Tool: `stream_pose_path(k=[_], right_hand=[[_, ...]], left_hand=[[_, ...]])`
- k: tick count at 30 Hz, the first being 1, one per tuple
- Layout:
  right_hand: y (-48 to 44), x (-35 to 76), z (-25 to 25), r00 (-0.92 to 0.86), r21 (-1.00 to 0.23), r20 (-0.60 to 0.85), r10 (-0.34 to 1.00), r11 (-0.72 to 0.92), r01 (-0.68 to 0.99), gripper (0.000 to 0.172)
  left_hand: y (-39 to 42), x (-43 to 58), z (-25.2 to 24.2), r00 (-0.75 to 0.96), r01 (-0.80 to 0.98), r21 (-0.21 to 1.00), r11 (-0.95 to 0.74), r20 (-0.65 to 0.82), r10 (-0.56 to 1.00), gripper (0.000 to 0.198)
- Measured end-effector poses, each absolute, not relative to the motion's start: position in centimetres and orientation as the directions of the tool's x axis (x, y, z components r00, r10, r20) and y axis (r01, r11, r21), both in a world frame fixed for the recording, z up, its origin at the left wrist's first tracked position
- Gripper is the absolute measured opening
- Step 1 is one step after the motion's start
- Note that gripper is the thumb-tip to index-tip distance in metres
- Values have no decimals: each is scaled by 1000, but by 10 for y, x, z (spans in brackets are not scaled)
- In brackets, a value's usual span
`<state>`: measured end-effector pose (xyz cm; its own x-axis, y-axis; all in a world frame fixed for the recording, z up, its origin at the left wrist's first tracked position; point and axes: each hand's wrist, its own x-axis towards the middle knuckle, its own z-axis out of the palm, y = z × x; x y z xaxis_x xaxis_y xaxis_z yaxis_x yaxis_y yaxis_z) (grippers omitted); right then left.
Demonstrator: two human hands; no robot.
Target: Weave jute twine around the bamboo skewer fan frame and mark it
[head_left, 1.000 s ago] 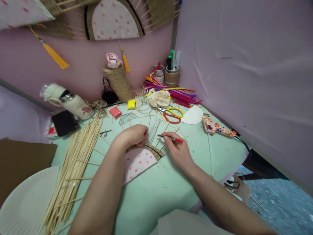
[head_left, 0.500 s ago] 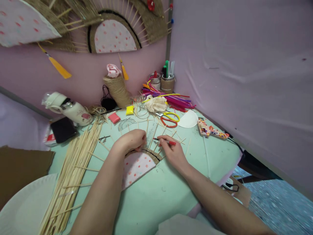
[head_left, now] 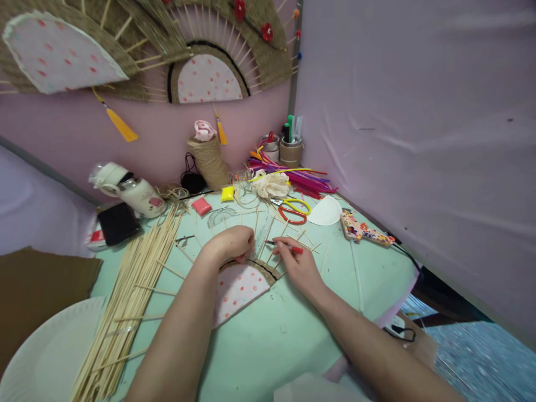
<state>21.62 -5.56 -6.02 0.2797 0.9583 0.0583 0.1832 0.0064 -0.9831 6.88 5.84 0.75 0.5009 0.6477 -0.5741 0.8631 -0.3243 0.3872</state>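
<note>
A fan-shaped piece with a pink-spotted white half disc (head_left: pixel 240 289), a twine band and sticks radiating outward lies on the green table. My left hand (head_left: pixel 238 243) is bent over its upper edge with fingers curled; what they press or hold is hidden. Just right of that hand, a clear ruler (head_left: pixel 263 237) lies across the sticks. A red pen (head_left: pixel 296 250) is gripped in my right hand (head_left: pixel 295 265), its dark tip pointing left beside the ruler.
Bundled sticks (head_left: pixel 125 296) and a paper plate (head_left: pixel 50 352) lie left. Behind are a bottle (head_left: pixel 140 195), twine spool (head_left: pixel 210 162), protractor (head_left: pixel 221 216), scissors (head_left: pixel 295 211) and pipe cleaners (head_left: pixel 307 180). A patterned glue gun (head_left: pixel 364 229) lies right.
The view has shifted, so everything appears slightly lower and further right. Both hands keep nearly the same places beside the ruler, the right one still with the pen.
</note>
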Motion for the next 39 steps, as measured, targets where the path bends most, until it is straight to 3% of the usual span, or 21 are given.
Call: stream_pose_path(k=[39], right_hand=[[-56,217,-60,284,-973,80,956,13,230,34]], left_hand=[[60,69,5,507,862,355,-363,-578,639,15]])
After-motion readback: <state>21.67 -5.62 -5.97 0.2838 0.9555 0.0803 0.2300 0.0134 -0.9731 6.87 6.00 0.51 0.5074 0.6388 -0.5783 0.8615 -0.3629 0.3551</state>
